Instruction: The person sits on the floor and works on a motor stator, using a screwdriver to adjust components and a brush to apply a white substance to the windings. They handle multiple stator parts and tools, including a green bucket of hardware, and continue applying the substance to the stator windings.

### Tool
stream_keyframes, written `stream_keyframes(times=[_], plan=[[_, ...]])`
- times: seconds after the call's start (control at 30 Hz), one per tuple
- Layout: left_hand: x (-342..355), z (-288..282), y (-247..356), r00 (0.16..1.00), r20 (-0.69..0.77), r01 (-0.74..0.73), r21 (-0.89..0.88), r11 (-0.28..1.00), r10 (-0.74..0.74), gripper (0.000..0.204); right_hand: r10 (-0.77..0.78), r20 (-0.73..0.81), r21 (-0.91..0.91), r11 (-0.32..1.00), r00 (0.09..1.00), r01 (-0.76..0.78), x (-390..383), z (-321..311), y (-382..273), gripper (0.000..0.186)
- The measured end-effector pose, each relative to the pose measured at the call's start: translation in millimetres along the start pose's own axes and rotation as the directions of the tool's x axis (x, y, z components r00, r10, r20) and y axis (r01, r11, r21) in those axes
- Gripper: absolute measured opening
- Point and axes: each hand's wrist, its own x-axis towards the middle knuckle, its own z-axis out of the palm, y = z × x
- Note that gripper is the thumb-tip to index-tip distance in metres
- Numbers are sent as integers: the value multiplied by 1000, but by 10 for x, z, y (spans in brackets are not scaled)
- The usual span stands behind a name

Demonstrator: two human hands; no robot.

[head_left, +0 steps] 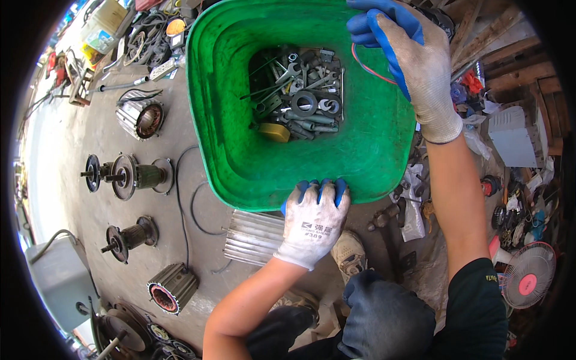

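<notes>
Wearing a white knit glove with blue coating, my left hand has its fingers hooked over the near rim of a green plastic bin. My right hand, gloved alike, is raised over the bin's far right side with its fingers bent together around a thin red and blue wire, which loops out below them. Jumbled at the bottom of the bin are open-ended wrenches, sockets, a dark metal ring and a yellow rounded piece.
Motor rotors and finned motor housings lie on the concrete floor to the left. Another finned housing sits beside the bin, near my shoe. A hammer and a fan are at right.
</notes>
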Motion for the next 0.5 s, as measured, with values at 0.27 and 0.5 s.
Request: stream_keyframes(times=[0.27, 0.5], plan=[[5, 53, -13, 999, -48, -14, 27, 1000, 15, 42, -180, -277, -127, 981, 944, 150, -319, -337, -264, 42], [-13, 89, -20, 997, -80, -17, 8, 1000, 18, 43, -15, -213, -52, 999, 977, 4, -992, -378, -116, 45]])
